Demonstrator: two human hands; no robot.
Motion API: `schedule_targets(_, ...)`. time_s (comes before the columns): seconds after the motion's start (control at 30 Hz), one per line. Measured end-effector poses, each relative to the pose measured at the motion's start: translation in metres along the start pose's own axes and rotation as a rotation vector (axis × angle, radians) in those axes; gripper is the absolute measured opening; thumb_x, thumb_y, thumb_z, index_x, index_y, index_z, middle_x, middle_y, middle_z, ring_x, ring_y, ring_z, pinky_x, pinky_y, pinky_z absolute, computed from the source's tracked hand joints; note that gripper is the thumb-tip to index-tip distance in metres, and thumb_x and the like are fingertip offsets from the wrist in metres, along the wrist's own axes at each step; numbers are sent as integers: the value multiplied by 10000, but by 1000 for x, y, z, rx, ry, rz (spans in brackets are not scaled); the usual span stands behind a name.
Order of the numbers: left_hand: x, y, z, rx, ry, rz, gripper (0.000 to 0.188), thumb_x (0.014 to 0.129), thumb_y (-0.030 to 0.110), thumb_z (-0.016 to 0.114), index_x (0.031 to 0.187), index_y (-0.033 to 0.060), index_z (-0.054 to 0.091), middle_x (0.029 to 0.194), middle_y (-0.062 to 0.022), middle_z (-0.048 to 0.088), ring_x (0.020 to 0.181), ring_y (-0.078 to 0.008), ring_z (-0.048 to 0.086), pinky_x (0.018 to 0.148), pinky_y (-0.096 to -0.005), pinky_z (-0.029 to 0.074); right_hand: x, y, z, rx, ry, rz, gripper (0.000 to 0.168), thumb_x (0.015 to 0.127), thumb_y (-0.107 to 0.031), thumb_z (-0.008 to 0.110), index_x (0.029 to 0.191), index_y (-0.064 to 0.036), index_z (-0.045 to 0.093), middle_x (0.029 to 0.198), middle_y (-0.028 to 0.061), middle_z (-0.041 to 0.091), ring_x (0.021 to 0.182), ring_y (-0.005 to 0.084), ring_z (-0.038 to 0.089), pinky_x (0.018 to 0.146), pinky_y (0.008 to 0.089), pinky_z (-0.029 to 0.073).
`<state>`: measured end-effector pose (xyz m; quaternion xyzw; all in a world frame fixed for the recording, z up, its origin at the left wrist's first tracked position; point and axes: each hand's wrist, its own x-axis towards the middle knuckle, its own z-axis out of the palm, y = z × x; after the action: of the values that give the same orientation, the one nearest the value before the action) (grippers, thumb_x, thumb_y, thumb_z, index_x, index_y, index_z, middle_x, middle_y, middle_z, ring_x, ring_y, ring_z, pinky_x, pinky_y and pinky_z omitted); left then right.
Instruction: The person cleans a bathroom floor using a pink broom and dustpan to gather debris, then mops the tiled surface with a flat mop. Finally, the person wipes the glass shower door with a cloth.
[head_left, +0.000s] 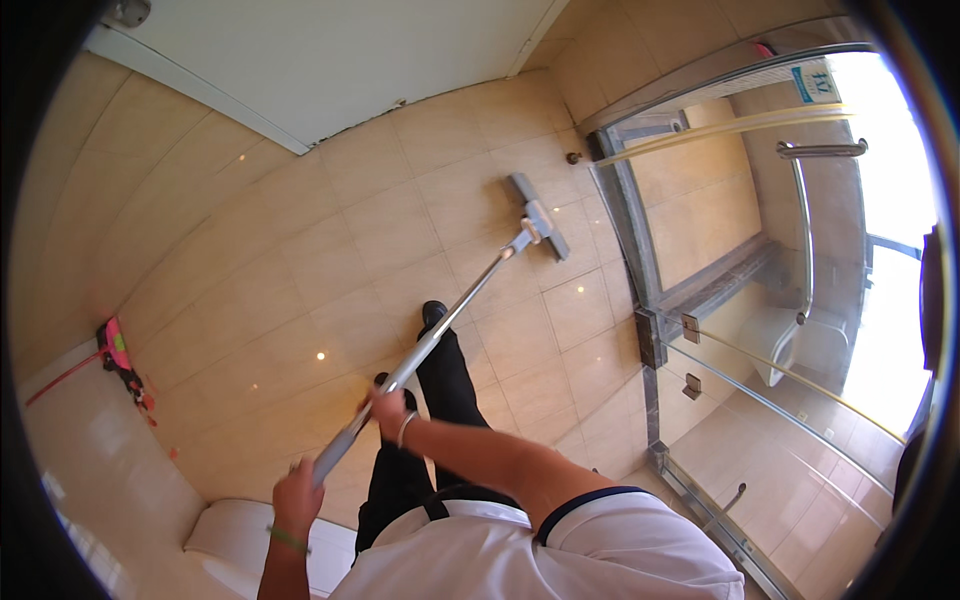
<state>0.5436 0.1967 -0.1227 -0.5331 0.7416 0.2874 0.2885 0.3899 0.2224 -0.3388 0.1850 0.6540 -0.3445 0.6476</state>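
My left hand (297, 496), with a green band at the wrist, grips the grey upper end of a long mop handle (427, 341). Lower on the same metal pole, my right hand (388, 414) is closed around it, a pale bangle on its wrist. The pole slants away past my black shoes to a narrow grey mop head (540, 217). That head lies on the beige tiled floor (382, 240), to the right of the middle. Whether its underside is sponge or a rubber blade cannot be seen.
A white door (322, 60) stands ahead. On the right are glass partitions with a metal door handle (806, 225) and a toilet (780, 349) behind. A small doorstop (574, 158) is near the mop head. A pink and black item (118, 349) lies by the left wall.
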Motion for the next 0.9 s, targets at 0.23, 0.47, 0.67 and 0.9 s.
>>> schedule_targets(0.23,-124,-12,6,-218,-68,-329,221,713,77,640,847,40,468,734,-228,598,699,-448,601,602,-523,484,-94,61,41,-235,-151,268,311,878,-125,578,1009,-19,317,782,132,561,596,223,632,505,367,552)
schedule_targets(0.47,22,64,13,-352,38,-117,242,743,92,624,926,33,477,808,-229,608,751,-437,597,639,-516,476,21,-78,-13,-340,-91,-123,251,850,-141,602,900,26,422,631,128,609,541,231,645,466,351,525)
schedule_targets(0.67,133,155,-44,-371,175,60,257,765,126,631,934,10,475,808,-237,618,742,-436,608,650,-512,492,71,-238,-45,-162,30,-294,140,859,-93,564,801,11,490,647,112,556,541,237,600,494,392,552)
schedule_targets(0.9,163,150,-74,-317,96,134,314,801,192,655,918,-23,458,821,-267,617,771,-431,618,686,-484,510,86,-285,-43,-51,-127,-146,104,858,-61,529,858,22,467,690,109,536,599,255,609,516,426,557)
